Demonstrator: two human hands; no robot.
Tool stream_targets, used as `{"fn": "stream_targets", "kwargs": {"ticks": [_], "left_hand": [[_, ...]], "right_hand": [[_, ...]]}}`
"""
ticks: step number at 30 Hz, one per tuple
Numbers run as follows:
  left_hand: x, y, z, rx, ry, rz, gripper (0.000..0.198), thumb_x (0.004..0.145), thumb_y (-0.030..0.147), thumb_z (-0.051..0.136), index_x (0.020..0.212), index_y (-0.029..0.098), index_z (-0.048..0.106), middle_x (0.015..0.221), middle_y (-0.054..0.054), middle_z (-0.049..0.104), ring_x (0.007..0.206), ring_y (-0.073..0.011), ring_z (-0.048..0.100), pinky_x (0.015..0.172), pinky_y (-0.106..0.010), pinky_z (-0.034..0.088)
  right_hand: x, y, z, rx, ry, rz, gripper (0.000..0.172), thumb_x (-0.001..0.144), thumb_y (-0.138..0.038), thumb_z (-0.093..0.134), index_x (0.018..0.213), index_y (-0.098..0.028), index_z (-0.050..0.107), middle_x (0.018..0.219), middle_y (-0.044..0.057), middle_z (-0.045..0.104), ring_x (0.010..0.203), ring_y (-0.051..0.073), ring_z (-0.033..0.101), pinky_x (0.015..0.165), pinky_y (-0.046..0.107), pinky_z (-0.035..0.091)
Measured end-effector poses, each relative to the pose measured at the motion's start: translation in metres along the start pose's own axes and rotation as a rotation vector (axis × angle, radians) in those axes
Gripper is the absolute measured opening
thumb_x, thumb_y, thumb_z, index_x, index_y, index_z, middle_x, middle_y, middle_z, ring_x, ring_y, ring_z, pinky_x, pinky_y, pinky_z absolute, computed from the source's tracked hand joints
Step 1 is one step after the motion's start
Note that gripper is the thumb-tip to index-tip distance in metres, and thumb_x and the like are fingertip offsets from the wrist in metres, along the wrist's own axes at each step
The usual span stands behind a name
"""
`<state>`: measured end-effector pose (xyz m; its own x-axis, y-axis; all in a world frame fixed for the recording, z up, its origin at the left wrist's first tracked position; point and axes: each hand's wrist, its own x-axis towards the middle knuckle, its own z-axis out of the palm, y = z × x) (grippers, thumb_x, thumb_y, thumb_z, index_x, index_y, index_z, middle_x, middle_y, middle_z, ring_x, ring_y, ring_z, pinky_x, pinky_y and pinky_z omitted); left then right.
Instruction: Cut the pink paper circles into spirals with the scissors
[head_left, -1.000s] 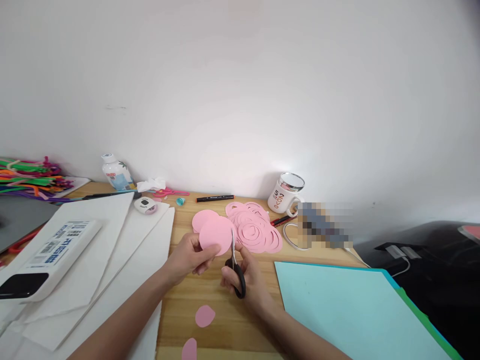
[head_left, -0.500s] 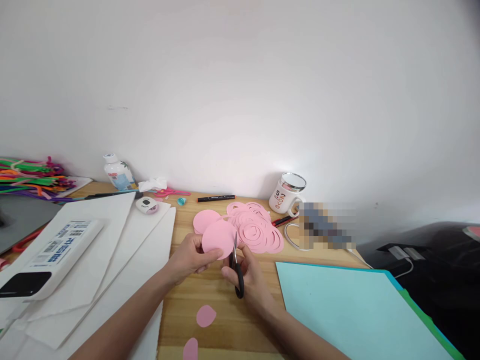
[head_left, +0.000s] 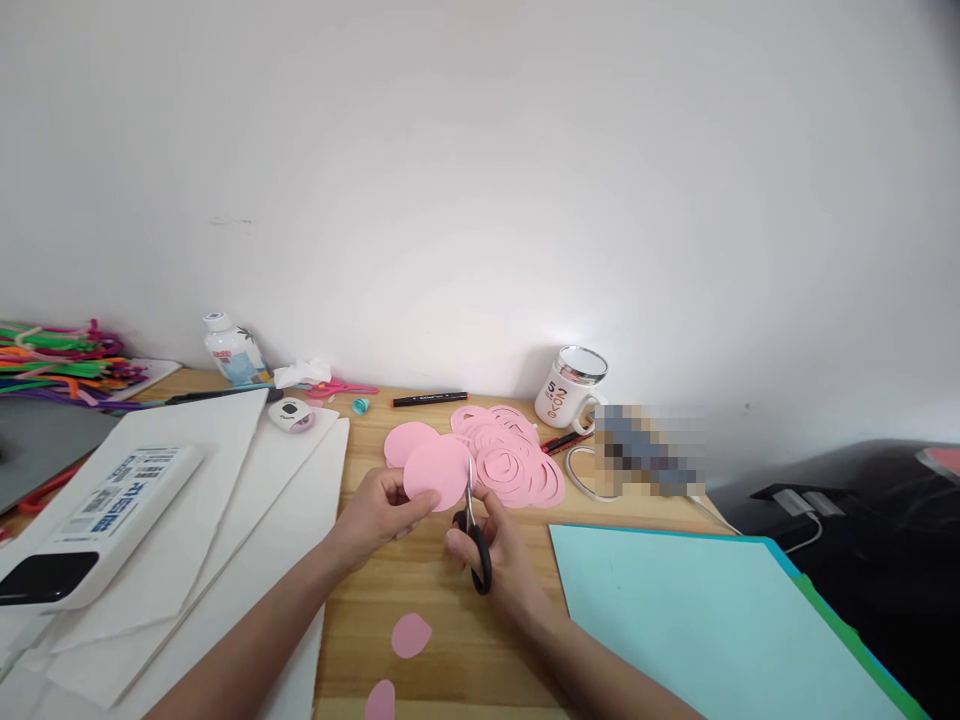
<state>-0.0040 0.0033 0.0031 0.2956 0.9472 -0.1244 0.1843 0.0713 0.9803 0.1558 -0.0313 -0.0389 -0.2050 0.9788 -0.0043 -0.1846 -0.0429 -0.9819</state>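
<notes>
Pink paper circle is pinched between thumb and fingers of my left hand, above the desk, overlapping another pink disc in view. My right hand grips black-handled scissors, blades at the circle's right edge. Pink paper scraps lie behind; two small pink pieces lie nearer me.

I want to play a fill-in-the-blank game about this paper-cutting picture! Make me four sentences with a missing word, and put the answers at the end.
1. The left hand holds round paper coloured ____.
2. The right hand holds scissors whose handles are ____.
3. Below the hands in the picture, ____ small pink pieces lie on the wooden table.
4. In the picture, the white mug has its handle on its ____ side.

Missing words: pink; black; two; right.
</notes>
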Motion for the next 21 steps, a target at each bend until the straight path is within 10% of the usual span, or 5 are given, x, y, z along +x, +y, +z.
{"fn": "stream_targets", "kwargs": {"ticks": [21], "left_hand": [[0.0005, 0.0026, 0.0032, -0.207, 0.03, -0.002, 0.033, 0.072, 0.043, 0.063, 0.061, 0.016, 0.048, 0.042, 0.006, 0.051, 0.031, -0.0045, 0.036, 0.031, -0.017, 0.025]], "right_hand": [[-0.0016, 0.0058, 0.0046, 0.041, -0.002, 0.021, 0.048, 0.068, -0.04, 0.066, 0.104, -0.021, 0.04, 0.045, -0.012, 0.042, 0.036, 0.007, 0.038, 0.039, 0.02, 0.034]]}}
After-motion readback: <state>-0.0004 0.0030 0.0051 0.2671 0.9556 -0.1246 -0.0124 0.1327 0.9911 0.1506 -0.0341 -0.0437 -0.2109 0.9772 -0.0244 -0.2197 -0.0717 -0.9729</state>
